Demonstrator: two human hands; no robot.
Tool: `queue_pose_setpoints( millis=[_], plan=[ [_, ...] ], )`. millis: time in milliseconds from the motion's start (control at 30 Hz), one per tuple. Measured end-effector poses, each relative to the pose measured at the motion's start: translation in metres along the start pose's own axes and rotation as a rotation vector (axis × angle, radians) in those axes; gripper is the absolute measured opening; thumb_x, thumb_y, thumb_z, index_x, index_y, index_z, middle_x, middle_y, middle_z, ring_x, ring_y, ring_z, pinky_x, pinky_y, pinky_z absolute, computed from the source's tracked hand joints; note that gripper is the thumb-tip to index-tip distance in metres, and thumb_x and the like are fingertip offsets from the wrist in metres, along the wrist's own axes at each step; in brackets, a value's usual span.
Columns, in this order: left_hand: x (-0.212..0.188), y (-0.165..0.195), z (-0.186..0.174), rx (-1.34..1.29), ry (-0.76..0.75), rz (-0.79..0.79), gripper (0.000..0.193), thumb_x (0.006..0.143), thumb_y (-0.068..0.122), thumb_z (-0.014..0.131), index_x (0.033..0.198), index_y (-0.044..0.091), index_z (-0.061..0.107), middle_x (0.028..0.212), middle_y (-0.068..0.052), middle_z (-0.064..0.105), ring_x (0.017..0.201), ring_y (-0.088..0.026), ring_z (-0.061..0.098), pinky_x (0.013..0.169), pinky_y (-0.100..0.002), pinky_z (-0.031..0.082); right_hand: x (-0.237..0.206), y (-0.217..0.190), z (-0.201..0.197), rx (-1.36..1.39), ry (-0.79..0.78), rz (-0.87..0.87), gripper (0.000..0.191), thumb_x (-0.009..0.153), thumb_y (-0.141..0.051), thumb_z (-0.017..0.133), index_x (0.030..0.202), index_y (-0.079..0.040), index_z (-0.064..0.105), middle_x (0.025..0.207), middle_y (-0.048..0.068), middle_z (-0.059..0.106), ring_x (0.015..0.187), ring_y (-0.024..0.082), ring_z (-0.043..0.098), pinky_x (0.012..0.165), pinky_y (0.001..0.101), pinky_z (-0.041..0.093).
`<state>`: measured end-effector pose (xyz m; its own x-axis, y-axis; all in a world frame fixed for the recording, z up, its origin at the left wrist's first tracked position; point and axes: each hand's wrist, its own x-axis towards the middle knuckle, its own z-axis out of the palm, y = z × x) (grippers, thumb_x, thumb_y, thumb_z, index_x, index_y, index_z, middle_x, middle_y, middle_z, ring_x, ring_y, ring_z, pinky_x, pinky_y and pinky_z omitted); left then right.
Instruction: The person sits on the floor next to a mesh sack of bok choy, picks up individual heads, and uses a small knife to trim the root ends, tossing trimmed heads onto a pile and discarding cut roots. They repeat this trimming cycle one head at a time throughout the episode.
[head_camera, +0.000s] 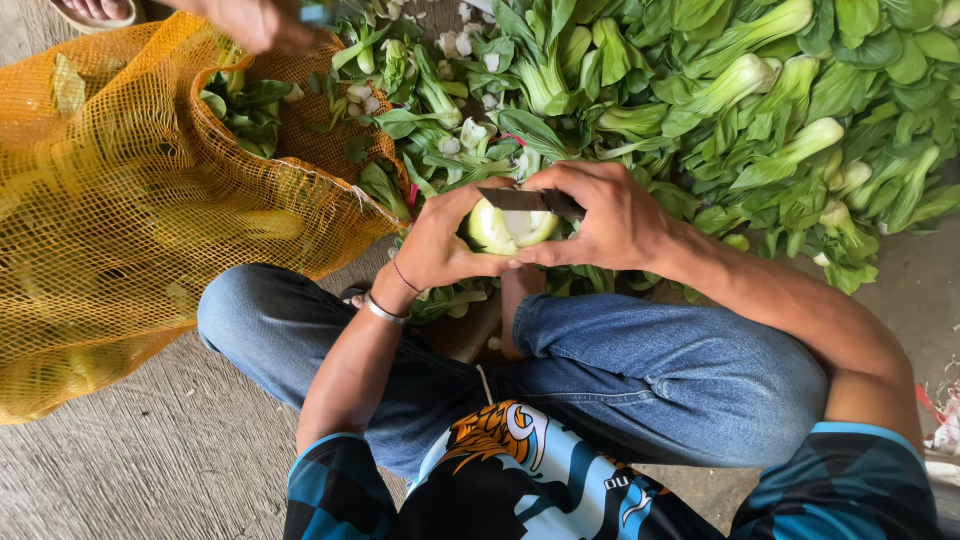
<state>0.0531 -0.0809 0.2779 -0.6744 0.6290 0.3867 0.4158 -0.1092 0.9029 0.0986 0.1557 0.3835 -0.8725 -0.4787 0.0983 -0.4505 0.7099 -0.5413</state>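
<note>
Your left hand (440, 245) closed around bok choy base (510, 228) | your right hand (610, 220) just beside, gripping knife (530, 200), blade lying crosswise over base | bok choy pile (760, 110) beyond | orange mesh sack (130, 210) left of left hand

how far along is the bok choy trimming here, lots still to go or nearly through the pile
Done: some greens already sit in the mouth of the orange mesh sack, and pale cut scraps lie on the ground. In hand: the left hand holds a bok choy base while the right hand draws a knife across it. Left: a big loose pile of bok choy ahead, so likely plenty remains.
</note>
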Motion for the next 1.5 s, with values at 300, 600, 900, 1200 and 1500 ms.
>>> queue_pose_setpoints(
  millis=[300, 600, 900, 1200, 1500],
  plan=[
    [-0.003, -0.007, -0.010, 0.026, 0.104, -0.168, 0.080, 0.073, 0.034, 0.092, 0.136, -0.004, 0.060, 0.120, -0.017, 0.074, 0.110, -0.023, 0.074, 0.101, -0.036, 0.057, -0.006, 0.011, 0.003, -0.073, -0.181, 0.265, 0.057, 0.074, -0.048, 0.087, 0.103, -0.001, 0.072, 0.080, 0.009, 0.071, 0.061, 0.021, 0.068, 0.056, 0.0359, 0.055],
    [-0.008, -0.015, -0.008, -0.208, 0.063, -0.132, 0.096, 0.083, 0.029, 0.090, 0.157, -0.006, 0.040, 0.139, -0.016, 0.069, 0.129, -0.023, 0.065, 0.117, -0.037, 0.047, 0.000, 0.009, 0.002, -0.002, -0.117, 0.399, 0.073, 0.084, -0.052, 0.081, 0.136, -0.006, 0.060, 0.091, 0.008, 0.076, 0.067, 0.025, 0.066, 0.062, 0.0425, 0.051],
    [-0.007, -0.014, 0.042, -0.098, -0.255, -0.519, 0.136, 0.075, 0.035, 0.084, 0.159, -0.002, -0.018, 0.132, -0.021, 0.068, 0.120, -0.028, 0.070, 0.102, -0.035, 0.053, -0.024, 0.039, 0.051, 0.244, -0.350, 0.608, 0.063, 0.083, -0.059, 0.074, 0.119, -0.007, 0.070, 0.088, 0.015, 0.076, 0.077, 0.027, 0.074, 0.072, 0.0410, 0.058],
    [-0.037, -0.094, 0.007, 0.079, 0.092, -0.526, 0.106, 0.099, 0.029, 0.076, 0.167, -0.003, 0.002, 0.166, -0.033, 0.026, 0.153, -0.040, 0.029, 0.119, -0.046, 0.035, -0.060, 0.186, -0.038, 0.698, 0.494, 0.828, 0.056, 0.106, -0.058, 0.038, 0.131, -0.018, 0.068, 0.110, 0.006, 0.082, 0.070, -0.005, 0.071, 0.069, 0.0019, 0.042],
    [-0.044, -0.199, 0.002, 0.306, 0.103, -0.703, 0.088, 0.093, 0.051, 0.075, 0.153, -0.002, 0.039, 0.151, -0.027, 0.051, 0.144, -0.039, 0.050, 0.120, -0.050, 0.042, -0.133, 0.254, -0.113, 0.881, 1.070, 1.026, 0.047, 0.101, -0.050, 0.053, 0.133, -0.017, 0.048, 0.122, 0.010, 0.076, 0.044, 0.003, 0.034, 0.038, 0.0195, 0.034]
  ],
)
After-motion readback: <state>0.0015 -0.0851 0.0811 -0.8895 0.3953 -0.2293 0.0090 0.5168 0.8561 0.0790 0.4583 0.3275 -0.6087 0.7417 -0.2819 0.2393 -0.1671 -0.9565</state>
